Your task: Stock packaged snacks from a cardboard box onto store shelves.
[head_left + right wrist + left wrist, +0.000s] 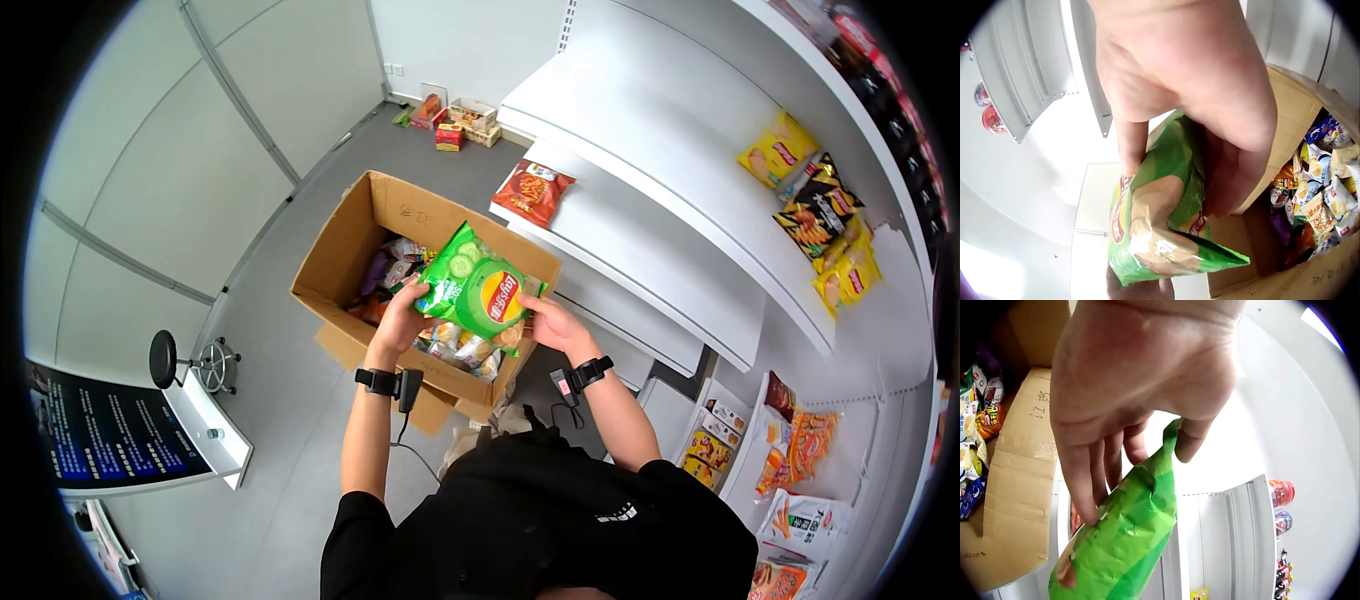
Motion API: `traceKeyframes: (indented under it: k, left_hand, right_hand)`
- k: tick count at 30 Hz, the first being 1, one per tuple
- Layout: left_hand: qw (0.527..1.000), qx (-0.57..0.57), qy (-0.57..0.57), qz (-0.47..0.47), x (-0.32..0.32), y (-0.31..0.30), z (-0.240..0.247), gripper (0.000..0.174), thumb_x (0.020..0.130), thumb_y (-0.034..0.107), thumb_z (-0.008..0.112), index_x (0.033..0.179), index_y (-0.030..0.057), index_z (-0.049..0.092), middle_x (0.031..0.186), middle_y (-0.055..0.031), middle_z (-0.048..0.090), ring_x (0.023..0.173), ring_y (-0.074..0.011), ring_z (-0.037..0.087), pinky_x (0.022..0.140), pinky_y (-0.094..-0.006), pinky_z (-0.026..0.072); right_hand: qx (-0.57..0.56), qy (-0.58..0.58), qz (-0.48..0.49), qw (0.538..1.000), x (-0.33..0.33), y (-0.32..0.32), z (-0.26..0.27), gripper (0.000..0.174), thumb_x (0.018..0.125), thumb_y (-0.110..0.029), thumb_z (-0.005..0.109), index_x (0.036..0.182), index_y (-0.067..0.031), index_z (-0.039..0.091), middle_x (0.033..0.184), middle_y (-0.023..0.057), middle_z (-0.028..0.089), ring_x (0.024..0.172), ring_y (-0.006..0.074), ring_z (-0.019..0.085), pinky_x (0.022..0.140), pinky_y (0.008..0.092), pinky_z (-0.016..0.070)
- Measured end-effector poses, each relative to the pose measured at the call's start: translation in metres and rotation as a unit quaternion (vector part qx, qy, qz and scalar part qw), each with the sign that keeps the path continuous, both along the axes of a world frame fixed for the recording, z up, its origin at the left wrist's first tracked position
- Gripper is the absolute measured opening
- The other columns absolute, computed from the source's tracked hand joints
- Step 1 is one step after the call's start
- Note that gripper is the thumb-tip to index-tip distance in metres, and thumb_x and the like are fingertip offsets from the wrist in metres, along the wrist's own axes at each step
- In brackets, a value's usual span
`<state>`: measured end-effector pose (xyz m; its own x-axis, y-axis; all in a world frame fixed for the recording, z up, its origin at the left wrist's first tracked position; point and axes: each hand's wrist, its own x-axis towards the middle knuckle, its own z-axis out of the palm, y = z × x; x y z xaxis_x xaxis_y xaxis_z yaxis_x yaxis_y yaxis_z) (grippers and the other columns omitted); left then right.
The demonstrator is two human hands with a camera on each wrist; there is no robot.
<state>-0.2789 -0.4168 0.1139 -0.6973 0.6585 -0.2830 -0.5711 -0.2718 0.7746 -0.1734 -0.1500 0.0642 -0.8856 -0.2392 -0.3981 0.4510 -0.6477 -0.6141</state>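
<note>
"Where's the green bag (478,288)?"

"Up above the open box (335,235), held between the left hand (403,320) and the right hand (558,327), one at each end."

"How do the left fingers (1079,481) sit on it?"

"Pinching. In the left wrist view the thumb is on one side of the bag's crimped edge and the fingers are on the other, curving down along its face."

"And the right?"

"Same idea: thumb against one face, right fingers (1225,181) bent behind the other, so that end of the bag lies between them. Its printed front is turned up in the head view, tilted a bit."

"What's under it?"

"Small snack packets (465,350), heaped in the box."

"Anything near?"

"A red bag (533,192) on the end of a white shelf (640,250), just past the box. Yellow bags (778,150) and a black one (818,208) lie farther along the shelving."
</note>
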Motion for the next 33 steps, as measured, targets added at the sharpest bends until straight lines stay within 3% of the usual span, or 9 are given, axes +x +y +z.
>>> traceKeyframes:
  k: [5,13,17,18,21,26,28,33]
  left_hand:
    - [0.999,0.037,0.027,-0.021,0.031,-0.005,0.005,0.050,0.093,0.039,0.049,0.133,0.0112,0.039,0.129,-0.0056,0.048,0.118,-0.0221,0.047,0.097,-0.0511,0.0420]
    - [0.998,0.014,0.057,-0.028,0.042,-0.009,0.001,0.045,0.092,0.035,0.054,0.126,0.0086,0.043,0.125,-0.0044,0.051,0.114,-0.0206,0.049,0.095,-0.0468,0.0441]
    - [0.987,-0.055,0.127,0.088,0.036,-0.003,0.014,0.057,0.090,0.038,0.056,0.133,0.0055,0.038,0.130,-0.0102,0.047,0.115,-0.0218,0.049,0.096,-0.0424,0.0404]
    - [0.983,-0.078,0.141,0.085,0.034,-0.001,0.016,0.060,0.091,0.041,0.053,0.136,0.0050,0.036,0.131,-0.0104,0.047,0.120,-0.0230,0.045,0.102,-0.0429,0.0322]
    - [0.976,-0.110,0.175,0.064,0.031,0.010,0.024,0.061,0.090,0.039,0.056,0.135,0.0031,0.037,0.132,-0.0115,0.046,0.121,-0.0242,0.045,0.099,-0.0399,0.0360]
    - [0.944,-0.139,0.297,0.044,0.036,0.048,0.041,0.060,0.087,0.033,0.061,0.132,-0.0015,0.040,0.131,-0.0153,0.047,0.121,-0.0243,0.045,0.099,-0.0370,0.0370]
    - [0.932,-0.133,0.335,0.027,0.044,0.068,0.049,0.060,0.084,0.029,0.066,0.129,-0.0035,0.043,0.130,-0.0183,0.047,0.123,-0.0262,0.044,0.101,-0.0363,0.0352]
    - [0.839,-0.181,0.508,-0.074,0.073,0.122,0.051,0.066,0.076,0.028,0.072,0.127,-0.0028,0.046,0.129,-0.0196,0.048,0.123,-0.0278,0.044,0.102,-0.0368,0.0340]
  right_hand:
    - [-0.019,0.044,-0.066,0.997,0.027,-0.021,0.018,0.045,0.088,-0.024,0.062,0.127,-0.0089,0.046,0.124,0.0051,0.052,0.112,0.0202,0.053,0.093,0.0398,0.0453]
    - [0.011,0.090,-0.123,0.988,0.051,-0.029,0.041,0.049,0.085,-0.023,0.065,0.127,-0.0095,0.044,0.122,0.0048,0.053,0.110,0.0208,0.053,0.090,0.0392,0.0457]
    - [0.137,0.084,-0.148,0.976,0.063,-0.010,0.049,0.051,0.084,-0.021,0.065,0.128,-0.0074,0.043,0.121,0.0061,0.053,0.110,0.0199,0.053,0.090,0.0391,0.0451]
    - [0.160,0.087,-0.156,0.971,0.067,-0.005,0.055,0.051,0.084,-0.021,0.065,0.128,-0.0070,0.043,0.121,0.0064,0.054,0.110,0.0197,0.052,0.090,0.0392,0.0450]
    - [0.195,0.093,-0.177,0.960,0.080,0.006,0.067,0.052,0.083,-0.021,0.066,0.127,-0.0059,0.043,0.119,0.0065,0.055,0.108,0.0192,0.054,0.090,0.0381,0.0449]
    - [0.239,0.094,-0.216,0.942,0.105,0.024,0.069,0.054,0.080,-0.018,0.070,0.125,-0.0040,0.044,0.118,0.0075,0.055,0.105,0.0187,0.055,0.090,0.0352,0.0448]
    - [0.321,0.117,-0.218,0.914,0.115,0.036,0.062,0.056,0.079,-0.015,0.070,0.126,-0.0041,0.043,0.118,0.0074,0.054,0.107,0.0181,0.053,0.090,0.0340,0.0441]
    - [0.452,0.134,-0.221,0.853,0.143,0.062,0.059,0.061,0.074,-0.010,0.073,0.126,-0.0013,0.043,0.117,0.0094,0.055,0.108,0.0184,0.053,0.093,0.0315,0.0424]
